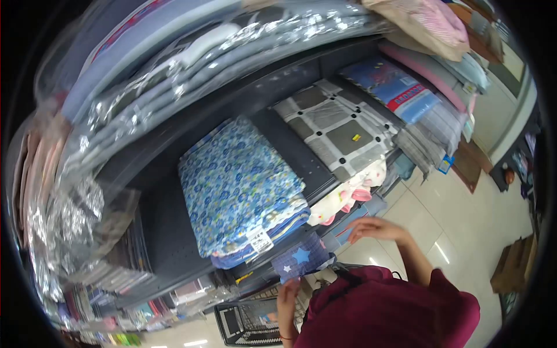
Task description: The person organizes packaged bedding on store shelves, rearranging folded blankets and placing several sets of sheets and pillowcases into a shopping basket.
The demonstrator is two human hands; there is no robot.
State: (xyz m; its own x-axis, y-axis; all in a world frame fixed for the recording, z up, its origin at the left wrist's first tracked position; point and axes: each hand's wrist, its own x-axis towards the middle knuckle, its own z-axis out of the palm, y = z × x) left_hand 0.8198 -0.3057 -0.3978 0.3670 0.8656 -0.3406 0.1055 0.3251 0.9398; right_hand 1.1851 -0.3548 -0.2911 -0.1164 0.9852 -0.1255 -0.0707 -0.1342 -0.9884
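Note:
My left hand [288, 298] is raised at the bottom centre and grips the lower edge of a small dark blue packet with pale stars [301, 258]. The packet sits just below the shelf edge, under a folded blue floral quilt [238, 182] with a white label. My right hand [377, 229] reaches forward with flat, spread fingers and holds nothing. It hovers beside a pink and white plush blanket [342, 197] on the lower shelf. My maroon sleeve [394, 307] fills the bottom right.
A dark shelf [156, 226] carries a grey checked bedding pack [342, 130] and a blue pack with a red label [394, 87]. Plastic-wrapped bedding [191, 64] is stacked overhead. A wire shopping cart [243, 322] stands below, and a tiled floor [470, 232] lies to the right.

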